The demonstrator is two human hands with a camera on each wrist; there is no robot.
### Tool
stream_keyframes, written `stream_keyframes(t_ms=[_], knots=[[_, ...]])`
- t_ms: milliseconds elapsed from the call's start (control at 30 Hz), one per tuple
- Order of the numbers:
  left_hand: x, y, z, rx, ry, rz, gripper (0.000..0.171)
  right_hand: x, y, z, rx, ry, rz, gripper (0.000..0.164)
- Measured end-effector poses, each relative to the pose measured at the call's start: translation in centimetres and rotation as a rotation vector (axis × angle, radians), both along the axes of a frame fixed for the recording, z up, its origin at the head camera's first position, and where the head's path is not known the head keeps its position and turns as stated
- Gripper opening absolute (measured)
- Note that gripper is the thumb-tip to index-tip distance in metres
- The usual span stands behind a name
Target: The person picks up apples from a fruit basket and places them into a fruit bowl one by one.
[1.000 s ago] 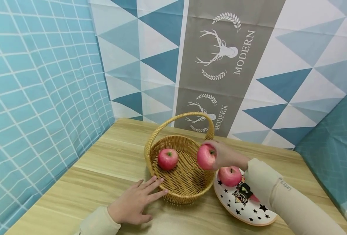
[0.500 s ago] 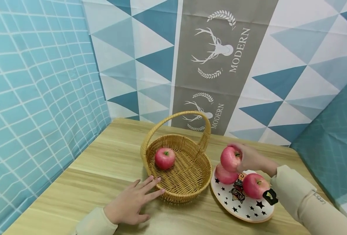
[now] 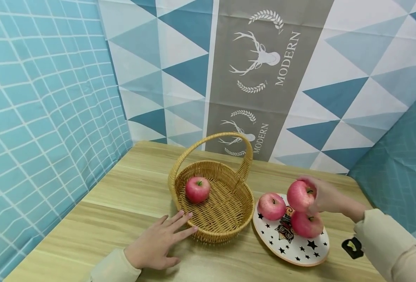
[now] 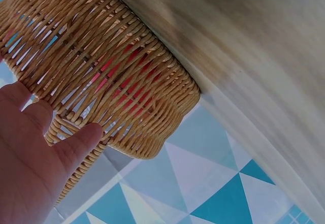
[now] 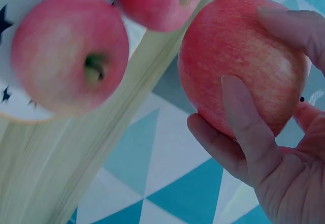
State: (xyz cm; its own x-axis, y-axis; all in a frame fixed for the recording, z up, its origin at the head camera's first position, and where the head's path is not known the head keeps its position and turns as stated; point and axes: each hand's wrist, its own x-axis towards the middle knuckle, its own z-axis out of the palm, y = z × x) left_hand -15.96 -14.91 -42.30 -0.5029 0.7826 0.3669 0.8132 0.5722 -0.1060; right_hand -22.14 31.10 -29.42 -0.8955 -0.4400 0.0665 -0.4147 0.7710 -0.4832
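My right hand [image 3: 326, 197] grips a red apple [image 3: 299, 195] above the plate; the right wrist view shows fingers and thumb curled round this apple [image 5: 244, 56]. Below it, a second apple [image 3: 307, 225] rests on the white plate [image 3: 292, 252] printed with black stars, and a third apple [image 3: 272, 206] sits at the plate's left side. My left hand [image 3: 158, 243] lies with fingers spread, its fingertips touching the near rim of the wicker basket [image 3: 216, 236]. Inside the basket, toward its left wall, is one apple [image 3: 198, 190]. In the left wrist view that apple shows red through the weave.
The basket's tall arched handle [image 3: 211, 138] rises over its far side. A patterned cloth wall [image 3: 254, 98] stands behind the wooden table [image 3: 130, 196], and blue grid cloth [image 3: 53, 98] closes the left side. A small black tag or strap piece [image 3: 352, 247] hangs by the right sleeve.
My right hand has carried its apple rightward, from over the basket's right rim to above the plate's right part. The left hand keeps its place at the basket rim.
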Motion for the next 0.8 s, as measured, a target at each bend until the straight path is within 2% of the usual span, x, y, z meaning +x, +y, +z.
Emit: stream_keyframes(t_ms=[133,300,500,800], knots=[[0.0,-0.1,0.0,0.012,0.012,-0.003,0.087,0.8,1.5,0.4,0.012,-0.022,-0.047,0.089],[-0.1,-0.2,0.0,0.013,0.02,0.001,0.086,1.3,2.5,0.6,-0.036,-0.068,-0.078,0.09],[0.1,-0.3,0.2,0.009,-0.003,0.008,0.084,1.0,2.4,0.3,-0.11,-0.133,-0.106,0.092],[0.0,0.0,-0.2,0.02,0.015,-0.009,0.086,0.1,2.8,-0.4,-0.143,-0.22,-0.141,0.093]])
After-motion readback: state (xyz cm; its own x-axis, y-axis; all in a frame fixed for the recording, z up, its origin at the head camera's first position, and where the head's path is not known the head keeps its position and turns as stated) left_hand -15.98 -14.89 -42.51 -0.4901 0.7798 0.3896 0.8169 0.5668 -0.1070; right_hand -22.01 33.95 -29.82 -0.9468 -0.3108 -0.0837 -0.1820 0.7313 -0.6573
